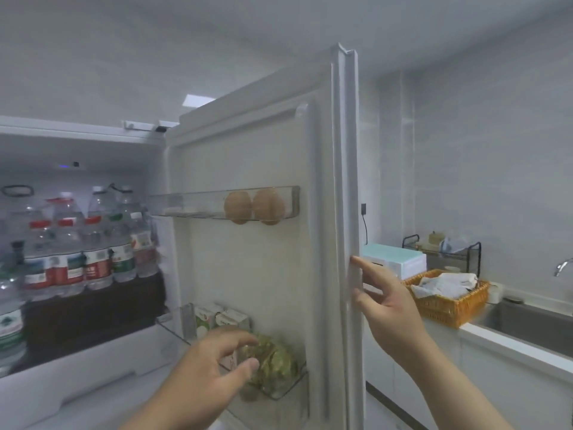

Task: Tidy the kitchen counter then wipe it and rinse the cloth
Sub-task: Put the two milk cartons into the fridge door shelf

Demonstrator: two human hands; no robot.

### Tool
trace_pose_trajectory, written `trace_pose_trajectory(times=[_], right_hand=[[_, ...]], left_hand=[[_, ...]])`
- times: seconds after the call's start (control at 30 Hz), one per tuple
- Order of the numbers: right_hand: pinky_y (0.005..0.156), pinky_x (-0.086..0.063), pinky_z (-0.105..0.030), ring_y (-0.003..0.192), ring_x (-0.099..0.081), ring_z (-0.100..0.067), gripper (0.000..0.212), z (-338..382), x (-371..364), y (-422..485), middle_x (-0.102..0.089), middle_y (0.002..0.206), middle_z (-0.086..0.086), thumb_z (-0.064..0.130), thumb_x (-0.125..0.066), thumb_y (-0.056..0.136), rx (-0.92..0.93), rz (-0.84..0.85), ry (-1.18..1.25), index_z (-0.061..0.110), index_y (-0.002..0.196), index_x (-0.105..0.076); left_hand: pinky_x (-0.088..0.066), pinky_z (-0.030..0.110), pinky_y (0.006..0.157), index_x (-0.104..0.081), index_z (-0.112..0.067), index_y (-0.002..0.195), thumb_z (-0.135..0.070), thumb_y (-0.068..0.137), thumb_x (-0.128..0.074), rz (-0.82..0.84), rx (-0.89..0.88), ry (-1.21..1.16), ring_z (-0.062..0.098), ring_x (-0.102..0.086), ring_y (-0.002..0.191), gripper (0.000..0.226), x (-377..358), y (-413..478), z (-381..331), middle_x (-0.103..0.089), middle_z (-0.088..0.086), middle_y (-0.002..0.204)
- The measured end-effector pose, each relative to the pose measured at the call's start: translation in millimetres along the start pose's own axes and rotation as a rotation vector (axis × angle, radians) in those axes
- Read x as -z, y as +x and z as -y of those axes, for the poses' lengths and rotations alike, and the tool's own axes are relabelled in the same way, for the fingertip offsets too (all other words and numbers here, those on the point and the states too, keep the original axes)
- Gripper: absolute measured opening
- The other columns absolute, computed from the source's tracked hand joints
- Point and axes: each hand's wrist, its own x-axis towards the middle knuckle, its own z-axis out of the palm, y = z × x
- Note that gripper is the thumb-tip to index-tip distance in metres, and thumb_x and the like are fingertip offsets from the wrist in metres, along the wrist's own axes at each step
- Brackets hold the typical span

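Observation:
The fridge stands open, its door (248,274) swung out toward me. My right hand (387,302) has straight fingers, with thumb and fingertips touching the door's outer edge. My left hand (210,377) hovers with loosely curled fingers in front of the lower door bin (279,395). That bin holds a green leafy vegetable in a clear bag (276,358); nothing is plainly between my left fingers. Two small cartons (217,316) stand behind the vegetable. The counter (496,342) runs along the right wall.
Two brown eggs (254,206) sit in the upper door shelf. Several water bottles (93,259) fill the fridge shelf. On the counter are a wicker basket with cloths (449,308), a white and teal box (393,259) and a black rack (446,249). A sink (527,324) and tap (562,268) lie further right.

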Motion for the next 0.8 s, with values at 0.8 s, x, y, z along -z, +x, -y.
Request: trace_pose_trajectory(times=[0.8], right_hand=[[0.071,-0.053,-0.023,0.086,-0.067,-0.011,0.047,87,-137,-54,-0.07,0.102,0.008,-0.009,-0.046,0.094,0.12,0.415,0.402,0.029,0.103,-0.073]], left_hand=[[-0.03,0.019,0.099,-0.031,-0.044,0.131,-0.062,0.075,-0.058,-0.539,0.135,0.195,-0.011,-0.03,0.116,0.065,82,-83,-47,-0.025,-0.036,0.125]])
